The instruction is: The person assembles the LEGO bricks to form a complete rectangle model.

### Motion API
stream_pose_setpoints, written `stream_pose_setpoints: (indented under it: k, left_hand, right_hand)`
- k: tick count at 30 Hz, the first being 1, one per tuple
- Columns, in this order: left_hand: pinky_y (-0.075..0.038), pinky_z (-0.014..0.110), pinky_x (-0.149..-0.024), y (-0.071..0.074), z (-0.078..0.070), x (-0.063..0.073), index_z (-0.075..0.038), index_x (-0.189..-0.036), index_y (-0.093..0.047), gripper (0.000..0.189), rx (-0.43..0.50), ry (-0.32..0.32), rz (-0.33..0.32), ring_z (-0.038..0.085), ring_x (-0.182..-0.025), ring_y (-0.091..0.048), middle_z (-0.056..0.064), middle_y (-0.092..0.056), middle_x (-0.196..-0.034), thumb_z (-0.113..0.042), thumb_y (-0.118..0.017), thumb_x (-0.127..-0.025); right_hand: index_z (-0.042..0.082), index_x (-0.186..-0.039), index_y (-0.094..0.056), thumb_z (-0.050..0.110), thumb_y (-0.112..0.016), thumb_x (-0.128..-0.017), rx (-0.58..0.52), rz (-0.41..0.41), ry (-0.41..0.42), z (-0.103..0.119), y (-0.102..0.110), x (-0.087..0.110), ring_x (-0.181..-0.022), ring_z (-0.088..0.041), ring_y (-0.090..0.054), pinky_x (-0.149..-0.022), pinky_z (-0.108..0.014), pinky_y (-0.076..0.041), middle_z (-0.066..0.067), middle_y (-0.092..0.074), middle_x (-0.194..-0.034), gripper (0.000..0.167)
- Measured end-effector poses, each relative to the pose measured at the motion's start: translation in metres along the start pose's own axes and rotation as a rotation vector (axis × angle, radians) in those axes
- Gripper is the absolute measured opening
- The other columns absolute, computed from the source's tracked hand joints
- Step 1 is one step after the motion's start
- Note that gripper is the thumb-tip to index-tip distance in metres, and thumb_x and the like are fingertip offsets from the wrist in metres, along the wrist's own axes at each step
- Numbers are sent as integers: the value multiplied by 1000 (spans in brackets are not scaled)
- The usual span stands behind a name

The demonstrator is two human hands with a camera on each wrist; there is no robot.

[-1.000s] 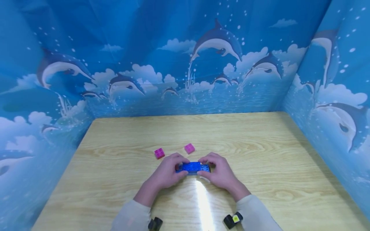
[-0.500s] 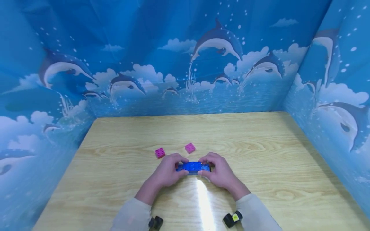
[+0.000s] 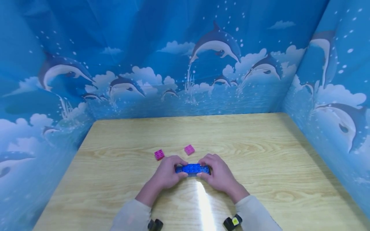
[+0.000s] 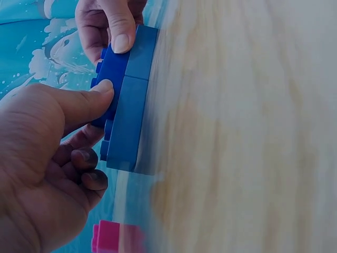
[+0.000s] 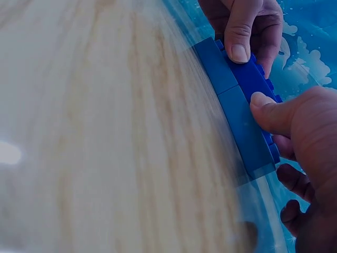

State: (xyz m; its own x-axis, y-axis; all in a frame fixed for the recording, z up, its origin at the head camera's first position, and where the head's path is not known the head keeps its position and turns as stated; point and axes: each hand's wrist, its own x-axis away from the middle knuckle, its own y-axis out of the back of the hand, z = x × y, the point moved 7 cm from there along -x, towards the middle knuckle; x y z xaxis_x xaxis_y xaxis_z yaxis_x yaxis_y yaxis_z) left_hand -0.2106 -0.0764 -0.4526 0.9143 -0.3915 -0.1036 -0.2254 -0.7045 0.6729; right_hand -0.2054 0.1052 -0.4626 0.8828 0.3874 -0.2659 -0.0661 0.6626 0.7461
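Observation:
On the table in the head view, a dark blue toy building brick (image 3: 191, 168) spans two lighter blue bricks that lie end to end. The left wrist view shows the seam between the nearer lighter blue brick (image 4: 128, 118) and the farther one (image 4: 142, 52). My left hand (image 3: 168, 173) pinches the dark blue brick toward its left end, thumb on the near side. Toward the right end, my right hand (image 3: 217, 172) pinches the same brick, its thumb (image 5: 266, 108) pressed on the side. The far-side fingertips are mostly hidden behind the bricks in the wrist views.
Behind the hands lie a darker pink brick (image 3: 159, 154) on the left and a lighter pink brick (image 3: 189, 149) near the middle. The wooden table (image 3: 245, 134) meets a blue dolphin-print curtain (image 3: 162, 106) at its back. A light reflection runs along the tabletop between the forearms.

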Motion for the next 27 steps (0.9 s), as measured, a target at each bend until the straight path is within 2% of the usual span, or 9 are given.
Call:
stream_pose_setpoints:
  k: [8,12,20,27]
  left_hand:
    - [-50,41,-93,1,3,3,-10,-110,-75,33,-1,-21,-24,19,-101,-64,-1,-70,-104,-17,-85,-79]
    - [-49,39,-93,0,6,5,-10,-112,-73,35,21,-33,-30,17,-102,-63,-2,-69,-106,-19,-85,-79]
    - [-48,30,-67,3,22,12,-13,-109,-73,39,66,53,-57,15,-79,-53,-8,-62,-93,-23,-89,-75]
    - [-47,28,-62,4,29,14,-13,-107,-73,37,68,65,-49,15,-72,-50,-6,-57,-84,-16,-89,-73]
  right_hand:
    - [19,-110,-70,30,-84,-81,9,5,15,2,0,0,-95,-8,-52,-85,-34,-49,14,-60,-101,34]
    - [19,-111,-70,31,-83,-82,-2,12,8,1,0,1,-97,-8,-52,-88,-36,-48,15,-60,-102,34]
    - [21,-111,-70,32,-83,-82,-34,10,-2,0,1,2,-101,-9,-53,-93,-40,-47,16,-60,-102,34]
    - [18,-118,-70,32,-86,-79,-106,1,-9,-3,0,3,-105,-9,-54,-95,-41,-46,14,-62,-108,44]
